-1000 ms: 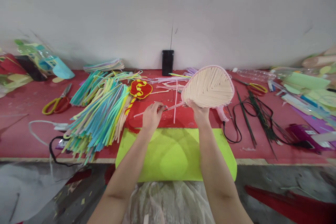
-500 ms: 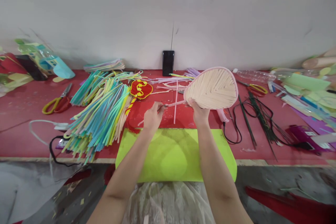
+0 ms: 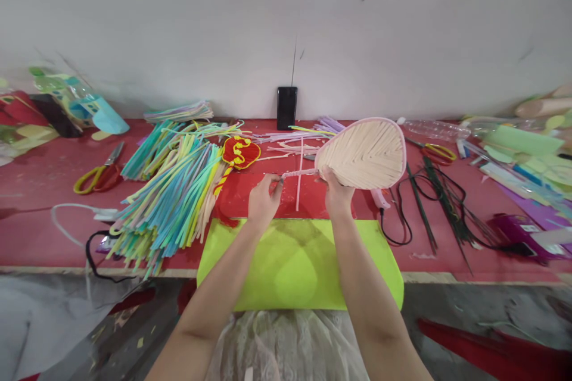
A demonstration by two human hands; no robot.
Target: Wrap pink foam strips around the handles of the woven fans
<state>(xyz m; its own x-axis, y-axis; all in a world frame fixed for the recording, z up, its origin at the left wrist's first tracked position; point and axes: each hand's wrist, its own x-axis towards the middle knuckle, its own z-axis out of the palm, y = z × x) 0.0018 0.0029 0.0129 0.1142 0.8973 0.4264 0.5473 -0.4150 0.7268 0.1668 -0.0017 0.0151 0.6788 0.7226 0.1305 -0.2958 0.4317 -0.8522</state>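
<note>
A leaf-shaped hand fan [image 3: 364, 155], cream with a pink rim, is held up over the table with its pink handle pointing left. My right hand [image 3: 337, 190] grips it at the base of the blade, fingers partly hidden behind it. At the far end of the handle, my left hand [image 3: 266, 196] pinches the tip between thumb and fingers. A loose pink pipe cleaner [image 3: 298, 193] lies on the red table beneath the handle. Left of my left hand rests a small red fan with yellow trim [image 3: 241, 152].
Bundles of pastel pipe cleaners [image 3: 174, 190] and yellow-red scissors [image 3: 98, 172] lie to the left. A black phone [image 3: 286, 108] leans on the white partition. A glue gun [image 3: 379, 197], dark wires [image 3: 447, 202] and a purple device [image 3: 522, 235] lie right. A yellow-green sheet [image 3: 295, 274] covers the front edge.
The fan and my right hand have shifted slightly right and down. My left hand has moved a little to the right, still pinching the handle's end.
</note>
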